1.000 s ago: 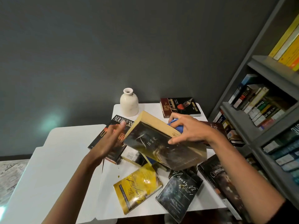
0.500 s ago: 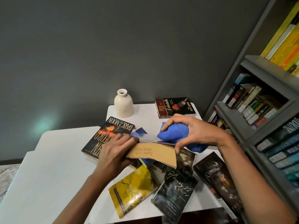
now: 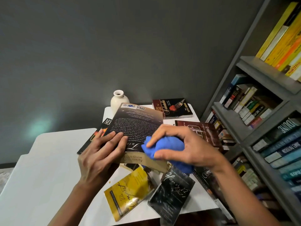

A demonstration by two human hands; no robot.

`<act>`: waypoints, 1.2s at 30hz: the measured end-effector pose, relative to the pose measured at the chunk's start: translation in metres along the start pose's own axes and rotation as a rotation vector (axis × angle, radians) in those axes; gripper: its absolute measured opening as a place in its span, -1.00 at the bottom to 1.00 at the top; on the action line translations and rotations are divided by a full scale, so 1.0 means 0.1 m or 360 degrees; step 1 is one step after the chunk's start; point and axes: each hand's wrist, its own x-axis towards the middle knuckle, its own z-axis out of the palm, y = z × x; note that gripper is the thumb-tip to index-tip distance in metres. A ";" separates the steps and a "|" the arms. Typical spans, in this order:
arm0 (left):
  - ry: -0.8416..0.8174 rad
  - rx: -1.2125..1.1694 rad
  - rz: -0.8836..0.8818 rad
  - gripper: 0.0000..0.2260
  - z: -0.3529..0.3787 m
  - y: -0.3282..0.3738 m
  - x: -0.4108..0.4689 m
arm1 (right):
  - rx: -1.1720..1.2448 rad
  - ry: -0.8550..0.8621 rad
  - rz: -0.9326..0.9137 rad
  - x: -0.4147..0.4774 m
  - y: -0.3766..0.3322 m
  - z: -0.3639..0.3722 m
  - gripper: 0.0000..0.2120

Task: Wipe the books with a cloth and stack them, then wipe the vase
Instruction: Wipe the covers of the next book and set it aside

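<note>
A person stands at a white worktop set against a dark grey wall, and only the bare forearms and hands show. The left hand lies on the left part of a dark paperback. Its fingers are spread and nearly straight, pressing flat on the back cover. I cannot tell whether the thumb hooks under the edge.

The paperback is tilted, back cover up, with its far edge raised in front of a cream vase that stands upright at the back of the worktop. The near edge of the book shows its tan page block with a printed stamp.

The right hand is curled round a bunched blue cloth, with the thumb and fingertips gripping it. The cloth touches the lower right part of the back cover.

Other books lie scattered flat around and beneath the held one:
- A yellow book and a black book are nearest the viewer.
- A dark red book lies at the back right.
- A brown book lies behind the right hand.
- A black and orange book is partly under the left hand.

A grey bookshelf, packed with books, rises on the right.
</note>
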 end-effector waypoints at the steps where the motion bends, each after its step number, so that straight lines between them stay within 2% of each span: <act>1: 0.0008 0.0018 0.0005 -0.85 -0.01 0.01 0.00 | 0.0009 -0.0037 -0.0043 -0.03 -0.01 0.00 -0.83; 6: 0.0001 0.0043 -0.0008 -0.83 -0.04 0.03 -0.04 | 0.0104 -0.0111 0.0064 -0.17 0.09 -0.24 -0.83; 12: 0.0013 0.0004 -0.0001 -0.83 -0.06 0.11 0.05 | 0.0137 -0.0072 -0.0035 0.00 0.00 -0.02 -0.89; 16: 0.0031 0.0040 0.0008 -0.83 -0.08 0.14 0.03 | 0.0109 -0.0143 0.0146 -0.19 0.10 -0.22 -0.90; 19: 0.0030 0.0041 -0.0026 -0.83 -0.08 0.14 0.03 | 0.0056 0.0064 0.0248 -0.30 0.19 -0.37 -0.86; 23: 0.0041 0.0039 -0.0057 -0.83 -0.07 0.16 0.02 | 0.0093 0.0237 -0.0017 -0.18 0.02 -0.29 -0.87; 26: 0.0066 0.0012 -0.0091 -0.84 -0.09 0.17 0.04 | -0.0048 0.0208 -0.0091 -0.08 -0.26 -0.23 -0.82; 30: 0.0089 0.0045 -0.0065 -0.85 -0.09 0.16 0.07 | -0.0832 0.0156 0.0256 -0.13 -0.64 -0.45 -0.85; 32: 0.0083 0.0066 -0.0047 -0.85 -0.09 0.14 0.05 | -0.1120 0.0235 0.0399 -0.19 -0.76 -0.57 -0.87; 34: 0.0065 0.0067 -0.0025 -0.85 -0.08 0.14 0.05 | -0.1073 0.0313 0.0297 -0.12 -0.82 -0.50 -0.83; 36: 0.0065 0.0055 -0.0015 -0.84 -0.06 0.16 0.07 | -0.0768 0.0154 0.0106 0.06 -0.77 -0.26 -0.81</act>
